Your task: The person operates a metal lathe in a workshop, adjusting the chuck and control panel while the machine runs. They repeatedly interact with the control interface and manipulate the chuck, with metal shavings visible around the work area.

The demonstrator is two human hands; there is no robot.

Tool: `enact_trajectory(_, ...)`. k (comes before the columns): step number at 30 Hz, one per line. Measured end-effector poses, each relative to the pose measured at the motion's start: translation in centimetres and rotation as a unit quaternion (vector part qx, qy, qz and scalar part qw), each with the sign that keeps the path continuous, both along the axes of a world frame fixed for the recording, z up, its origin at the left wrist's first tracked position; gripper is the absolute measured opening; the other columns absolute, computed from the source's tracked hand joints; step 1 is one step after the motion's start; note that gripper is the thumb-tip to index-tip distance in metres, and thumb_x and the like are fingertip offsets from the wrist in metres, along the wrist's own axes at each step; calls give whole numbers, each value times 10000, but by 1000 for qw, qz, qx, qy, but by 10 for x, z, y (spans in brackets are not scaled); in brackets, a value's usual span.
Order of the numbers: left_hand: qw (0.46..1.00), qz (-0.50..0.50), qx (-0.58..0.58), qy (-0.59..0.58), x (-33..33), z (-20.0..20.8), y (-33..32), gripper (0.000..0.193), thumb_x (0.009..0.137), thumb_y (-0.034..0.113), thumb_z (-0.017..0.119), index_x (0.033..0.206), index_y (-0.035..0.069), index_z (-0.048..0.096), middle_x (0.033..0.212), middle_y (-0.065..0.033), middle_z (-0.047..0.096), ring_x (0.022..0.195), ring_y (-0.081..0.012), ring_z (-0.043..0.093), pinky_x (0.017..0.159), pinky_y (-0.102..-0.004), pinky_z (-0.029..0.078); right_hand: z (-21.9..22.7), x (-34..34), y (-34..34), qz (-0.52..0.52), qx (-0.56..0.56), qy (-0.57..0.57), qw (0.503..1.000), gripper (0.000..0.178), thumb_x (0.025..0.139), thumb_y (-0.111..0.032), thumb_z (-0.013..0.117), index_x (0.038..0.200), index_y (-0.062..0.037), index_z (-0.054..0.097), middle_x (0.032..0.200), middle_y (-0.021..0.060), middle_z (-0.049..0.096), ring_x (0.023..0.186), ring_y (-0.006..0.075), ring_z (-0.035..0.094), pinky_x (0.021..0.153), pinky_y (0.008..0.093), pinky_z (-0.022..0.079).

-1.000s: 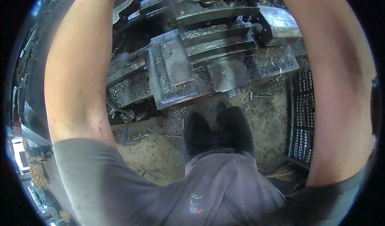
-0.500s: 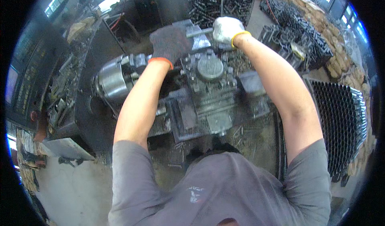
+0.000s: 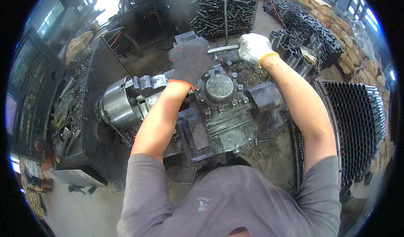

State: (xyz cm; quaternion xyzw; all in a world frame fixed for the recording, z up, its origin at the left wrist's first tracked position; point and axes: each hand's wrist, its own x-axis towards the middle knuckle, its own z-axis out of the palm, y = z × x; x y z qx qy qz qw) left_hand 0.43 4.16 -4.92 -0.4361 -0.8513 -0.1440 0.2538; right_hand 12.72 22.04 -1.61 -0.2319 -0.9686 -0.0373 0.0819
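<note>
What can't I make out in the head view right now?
In the head view:
Metal bar: both ends, hidden by the gloved left hand and gloved right hand.
Left fingertips: hidden behind that hand's dark, blurred back.
Dark panel at far left: markings too small.

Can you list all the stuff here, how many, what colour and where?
Straight metal bar: one, silver, upper middle
Thick metal cylinder: one, silver, left of centre
Round-topped bolted metal block: one, grey, centre
Short metal pieces: countless, grey, heaped at top
Wide metal tubes: several, grey, upper right
Honeycomb-like stack of tubes: one, dark, far right
Bulging sacks: many, tan, upper right
Gloved, orange-cuffed left hand: one, dark, at the bar's left end
Gloved, yellow-cuffed right hand: one, white, gripping the bar's right end
</note>
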Motion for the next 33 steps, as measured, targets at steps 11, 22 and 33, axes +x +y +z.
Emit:
enact_trajectory(11, 958, -133, 240, 85, 77, -37, -145, 619, 868, 478, 805, 1323, 86, 657, 1226, -187, 710, 1057, -387, 710, 911, -483, 574, -5, 18, -36, -119, -10, 29, 992, 384, 921, -364, 606, 1096, -97, 819, 1157, 211, 770, 1088, 397, 742, 973, 451, 572)
enact_trajectory(22, 692, 387, 39, -609, 420, -531, -576, 394, 1019, 350, 590, 1184, 26, 742, 1123, -201, 757, 1068, -336, 716, 932, -463, 549, -35, -25, 90, 12, 392, -150, 907, 220, 864, -163, 627, 825, -190, 843, 910, 142, 807, 840, 308, 782, 742, 432, 620)
enact_trajectory(33, 560, 381, -95, -730, 422, -556, -636, 296, 983, 290, 642, 1149, 69, 748, 1034, -187, 757, 966, -344, 724, 851, -441, 557, -8, 9, -28, -185, 14, 0, 983, 400, 933, -303, 569, 1146, -52, 795, 1239, 243, 726, 1239, 409, 675, 1047, 425, 531)
